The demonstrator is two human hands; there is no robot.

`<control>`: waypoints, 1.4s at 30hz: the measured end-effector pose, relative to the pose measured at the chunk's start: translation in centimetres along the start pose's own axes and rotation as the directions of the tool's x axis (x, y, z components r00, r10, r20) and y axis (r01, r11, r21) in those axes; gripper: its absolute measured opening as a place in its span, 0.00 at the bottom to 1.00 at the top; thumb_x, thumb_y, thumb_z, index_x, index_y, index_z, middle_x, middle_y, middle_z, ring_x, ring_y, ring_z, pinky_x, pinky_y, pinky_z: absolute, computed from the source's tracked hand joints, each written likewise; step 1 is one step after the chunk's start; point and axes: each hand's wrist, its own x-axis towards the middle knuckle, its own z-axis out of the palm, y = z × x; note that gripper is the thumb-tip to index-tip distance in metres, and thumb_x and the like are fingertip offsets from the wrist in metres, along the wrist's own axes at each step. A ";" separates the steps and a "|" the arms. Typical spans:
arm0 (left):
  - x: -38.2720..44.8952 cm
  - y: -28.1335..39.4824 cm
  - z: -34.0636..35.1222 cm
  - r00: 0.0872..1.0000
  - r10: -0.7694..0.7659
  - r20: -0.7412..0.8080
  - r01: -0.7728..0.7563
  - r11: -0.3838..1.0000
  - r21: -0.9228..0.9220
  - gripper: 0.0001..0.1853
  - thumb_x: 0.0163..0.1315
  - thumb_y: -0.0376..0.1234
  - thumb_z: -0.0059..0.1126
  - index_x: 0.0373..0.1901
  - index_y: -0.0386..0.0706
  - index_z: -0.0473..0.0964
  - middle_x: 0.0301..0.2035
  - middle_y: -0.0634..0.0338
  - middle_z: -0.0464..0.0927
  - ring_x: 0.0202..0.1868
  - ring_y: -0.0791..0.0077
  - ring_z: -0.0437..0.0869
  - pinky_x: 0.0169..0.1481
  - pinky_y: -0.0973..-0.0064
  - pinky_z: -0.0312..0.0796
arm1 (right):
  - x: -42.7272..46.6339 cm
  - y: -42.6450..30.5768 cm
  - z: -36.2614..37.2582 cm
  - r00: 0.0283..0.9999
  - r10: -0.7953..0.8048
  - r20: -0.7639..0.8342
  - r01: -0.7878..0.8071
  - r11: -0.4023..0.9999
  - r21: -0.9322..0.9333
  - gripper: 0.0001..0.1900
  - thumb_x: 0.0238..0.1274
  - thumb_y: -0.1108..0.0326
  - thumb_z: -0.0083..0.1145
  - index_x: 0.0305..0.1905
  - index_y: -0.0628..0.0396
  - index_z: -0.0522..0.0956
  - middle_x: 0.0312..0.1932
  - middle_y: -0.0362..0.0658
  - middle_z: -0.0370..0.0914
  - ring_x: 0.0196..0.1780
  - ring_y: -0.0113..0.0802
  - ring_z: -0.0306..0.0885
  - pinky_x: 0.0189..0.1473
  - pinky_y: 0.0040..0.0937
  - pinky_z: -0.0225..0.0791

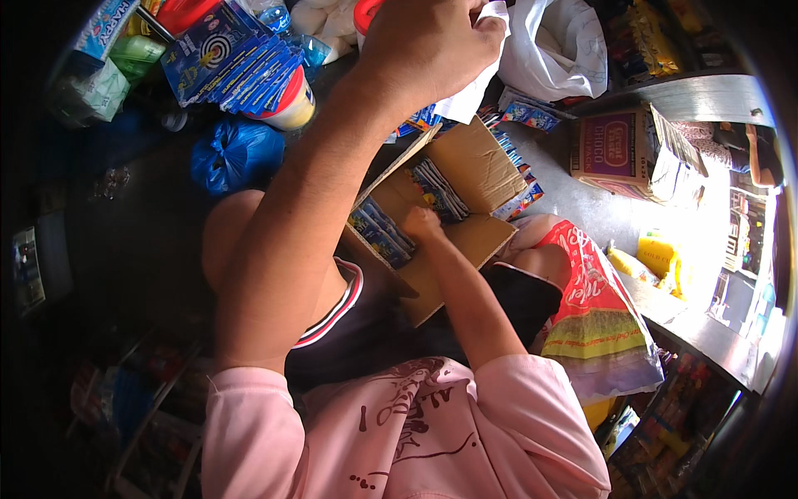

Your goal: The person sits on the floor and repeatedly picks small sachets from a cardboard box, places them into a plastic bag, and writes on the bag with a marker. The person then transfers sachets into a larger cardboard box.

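My left hand is stretched far forward, with a white paper-like sheet pinched at its thumb and hanging down. An open cardboard box rests at my lap with its flaps spread. Rows of blue sachets stand along its left side, and another bundle of dark sachets lies towards its far side. Inside the box is my right hand, its fingers curled beside the sachets; whether it grips anything is hidden. More sachets lie beyond the box.
Forward left are a fanned stack of blue packets, a red-lidded tub and a tied blue bag. A white plastic bag stands ahead. To the right are a carton, yellow packs and a red printed sack.
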 end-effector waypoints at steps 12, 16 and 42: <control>-0.6 1.6 -1.9 0.993 0.002 0.117 0.015 0.990 -0.143 0.17 0.73 0.38 0.58 0.37 0.29 0.82 0.29 0.44 0.86 0.32 0.55 0.90 0.38 0.62 0.81 | -2.0 -0.7 -4.4 0.981 0.151 0.120 -0.163 0.982 0.096 0.27 0.64 0.60 0.56 0.66 0.58 0.79 0.67 0.60 0.78 0.71 0.57 0.76 0.73 0.49 0.68; -0.2 2.5 -2.2 0.965 -0.192 0.179 0.199 0.980 -0.025 0.18 0.73 0.39 0.58 0.38 0.29 0.82 0.28 0.46 0.86 0.30 0.59 0.89 0.36 0.63 0.81 | -4.2 -2.8 -3.6 0.984 0.175 -0.015 -0.175 0.984 0.035 0.25 0.64 0.59 0.57 0.63 0.61 0.82 0.65 0.61 0.79 0.70 0.59 0.77 0.72 0.50 0.69; -0.3 0.6 0.3 0.999 0.034 0.008 -0.034 0.999 0.006 0.19 0.69 0.44 0.63 0.42 0.35 0.86 0.32 0.47 0.88 0.35 0.59 0.92 0.41 0.63 0.80 | -5.2 -6.1 1.3 0.960 -0.278 -0.038 0.281 0.946 0.160 0.35 0.49 0.56 0.77 0.58 0.60 0.72 0.49 0.63 0.84 0.55 0.63 0.84 0.60 0.53 0.77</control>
